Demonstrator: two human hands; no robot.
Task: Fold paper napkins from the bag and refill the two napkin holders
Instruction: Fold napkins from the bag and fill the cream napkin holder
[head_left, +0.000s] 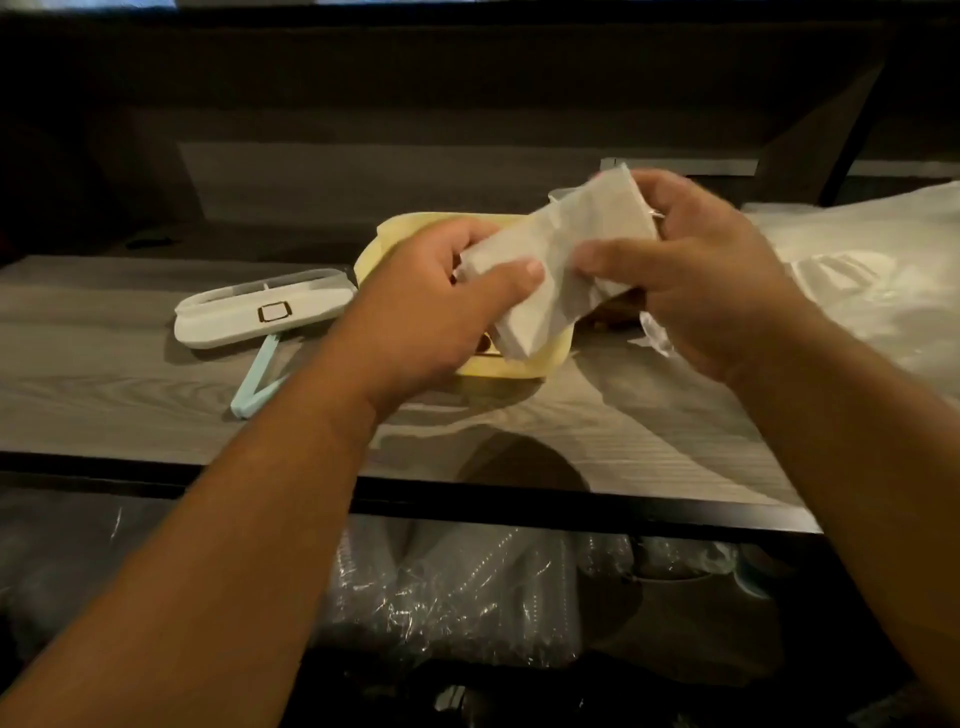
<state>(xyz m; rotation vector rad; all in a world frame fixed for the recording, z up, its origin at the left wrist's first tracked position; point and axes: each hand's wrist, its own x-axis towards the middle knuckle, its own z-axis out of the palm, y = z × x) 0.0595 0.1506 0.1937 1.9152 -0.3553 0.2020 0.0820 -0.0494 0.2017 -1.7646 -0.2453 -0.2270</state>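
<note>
my left grip (441, 291) pinches the napkin's (550, 260) lower end, my right grip (691, 270) holds the upper end; it slants from near-left to far-right, just above the yellow holder (524, 366) on the counter (130, 384), left hand nearer it, i judge

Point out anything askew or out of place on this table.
The white napkin holder lies at a slant, and a mint-green folded strip lies loose in front of it. Both hands hold the napkin above the yellow holder.
</note>
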